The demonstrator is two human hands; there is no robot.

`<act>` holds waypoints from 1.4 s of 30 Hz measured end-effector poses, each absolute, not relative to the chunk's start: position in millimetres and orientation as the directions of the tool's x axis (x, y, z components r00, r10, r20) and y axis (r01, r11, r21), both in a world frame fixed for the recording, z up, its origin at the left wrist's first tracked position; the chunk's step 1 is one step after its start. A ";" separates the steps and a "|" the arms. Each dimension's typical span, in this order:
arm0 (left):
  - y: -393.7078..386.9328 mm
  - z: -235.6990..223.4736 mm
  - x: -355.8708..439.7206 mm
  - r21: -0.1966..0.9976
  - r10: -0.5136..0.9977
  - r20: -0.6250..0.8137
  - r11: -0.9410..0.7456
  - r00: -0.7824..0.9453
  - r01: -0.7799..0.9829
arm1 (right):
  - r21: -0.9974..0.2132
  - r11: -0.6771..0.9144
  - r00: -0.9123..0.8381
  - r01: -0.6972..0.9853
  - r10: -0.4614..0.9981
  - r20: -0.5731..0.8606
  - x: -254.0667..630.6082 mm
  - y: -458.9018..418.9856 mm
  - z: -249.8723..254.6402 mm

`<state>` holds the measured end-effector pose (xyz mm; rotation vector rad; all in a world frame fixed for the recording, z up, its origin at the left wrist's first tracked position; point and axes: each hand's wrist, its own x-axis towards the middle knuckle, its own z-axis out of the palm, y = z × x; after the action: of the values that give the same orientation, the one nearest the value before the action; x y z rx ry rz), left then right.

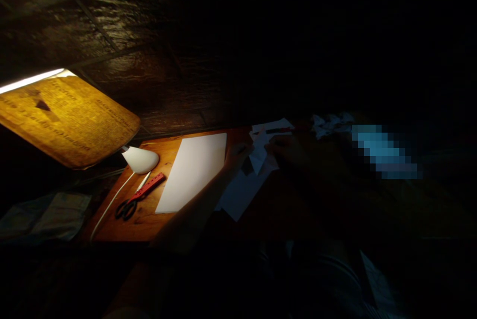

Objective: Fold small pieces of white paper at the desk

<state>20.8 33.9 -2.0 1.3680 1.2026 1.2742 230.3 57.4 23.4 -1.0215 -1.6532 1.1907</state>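
A folded piece of white paper (259, 156), pointed at its top and bottom, is held up over the wooden table (149, 227). My left hand (237, 154) grips its left side with closed fingers. On the opposite side my right hand (280, 147) pinches it; this hand lies in deep shadow and its fingers show only faintly. Loose white sheets (238, 195) lie beneath and behind the folded piece. Left of my left forearm rests a flat stack of white paper (197, 172), brightly lit.
A lamp with a yellow printed shade (70, 118) and white base (143, 160) stands left, its cord (110, 204) trailing forward. Black-handled scissors (128, 208) lie by a red strip (152, 186). Small folded papers (331, 124) sit at the back right, near a blurred bright patch (385, 152).
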 end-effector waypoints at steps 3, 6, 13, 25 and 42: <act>33.8 -3.1 21.9 0.989 0.992 0.129 -0.129 0.006 0.067 | -0.969 0.203 -0.306 0.137 0.940 0.153 230.6 57.2 23.5; 34.1 -5.6 23.1 0.995 0.995 0.102 -0.102 -0.017 0.014 | -0.966 0.214 -0.300 0.145 0.940 0.163 231.9 57.6 23.3; 33.7 -4.2 21.0 0.980 0.988 0.155 -0.157 0.023 0.124 | -0.968 0.208 -0.295 0.140 0.942 0.160 235.5 59.0 25.9; 31.0 -1.0 23.5 0.992 0.991 0.128 -0.129 0.024 0.016 | -0.944 0.266 -0.299 0.197 0.933 0.200 235.0 59.4 26.3; 31.6 0.4 22.0 0.986 0.979 0.163 -0.156 0.119 -0.064 | -0.970 0.171 -0.417 0.170 0.905 0.086 228.8 52.8 26.4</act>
<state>22.0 31.6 0.4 1.3409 0.9968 1.2559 228.8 52.8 26.4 -1.0274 -1.7325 1.2998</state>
